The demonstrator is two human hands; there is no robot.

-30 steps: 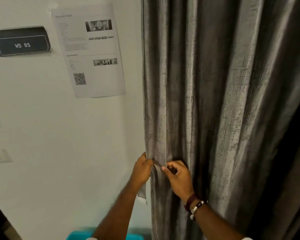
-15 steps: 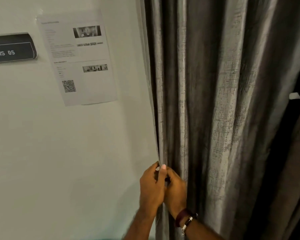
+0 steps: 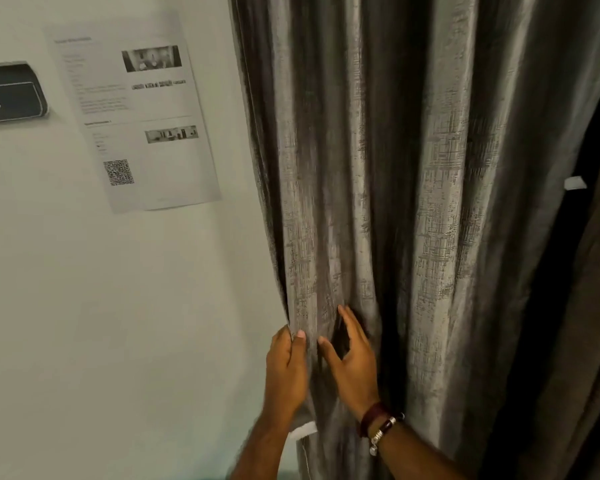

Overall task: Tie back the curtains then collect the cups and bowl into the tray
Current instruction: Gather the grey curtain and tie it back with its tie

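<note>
curtain (image 3: 413, 202): hangs gathered from 12 to 5 o'clock beside wall (image 3: 118, 306) | left hand (image 3: 286, 372): pinches its left edge, thumb in front | right hand (image 3: 354, 365): fingers spread, loose, touching a fold, holding nothing

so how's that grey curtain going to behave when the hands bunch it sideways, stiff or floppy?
Probably floppy: the curtain hangs in deep soft folds and creases where the left hand grips its edge. Likely somewhat heavy, since the folds drop straight and the weave looks thick. Its sheen suggests it may slide under the open right hand.
</note>
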